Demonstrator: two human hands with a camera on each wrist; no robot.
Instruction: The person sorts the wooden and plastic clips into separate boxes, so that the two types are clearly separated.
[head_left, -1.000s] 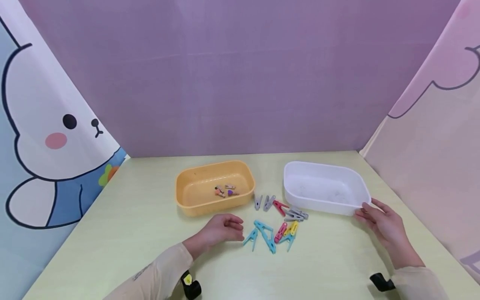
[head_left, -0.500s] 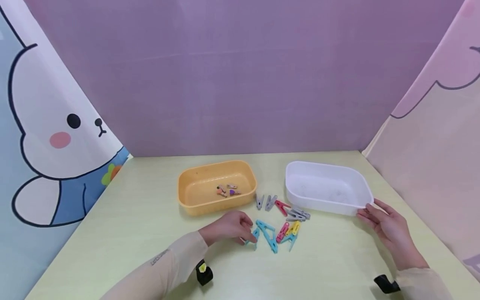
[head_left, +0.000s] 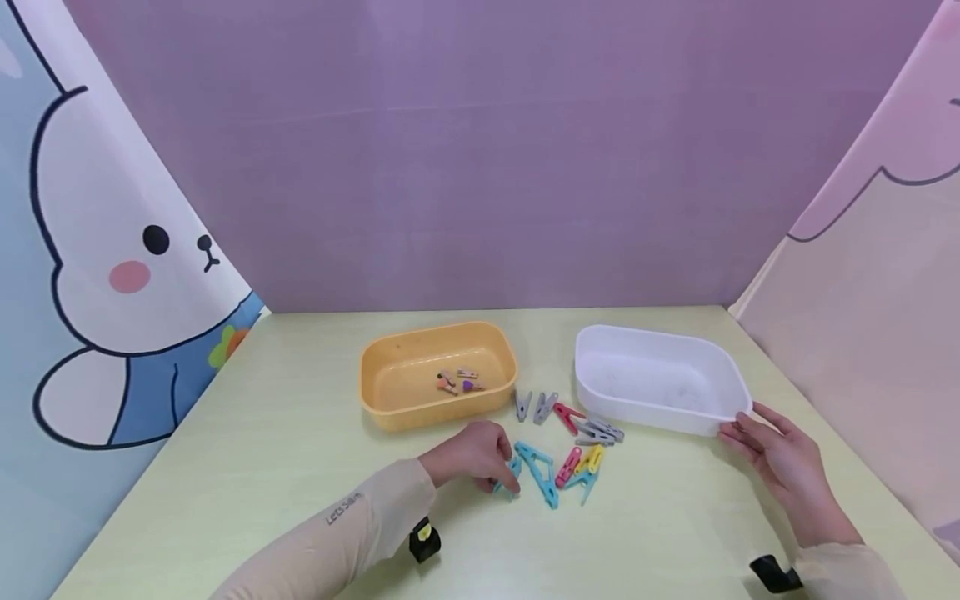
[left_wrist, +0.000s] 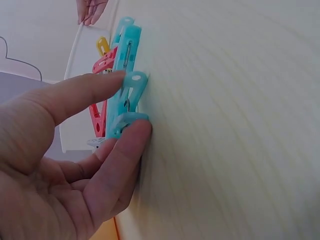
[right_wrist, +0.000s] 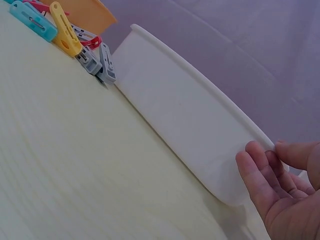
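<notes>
A purple backdrop [head_left: 495,158] rises behind the pale table [head_left: 292,417], beside a cartoon panel [head_left: 105,217].

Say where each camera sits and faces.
On head: faces forward and down at pegs, orange bin, white bin; left hand, right hand, sleeves show.
On left wrist: faces left hand pinching blue peg; right hand at top.
On right wrist: faces right hand holding white bin's edge.
Wrist views share white bin, yellow peg.
</notes>
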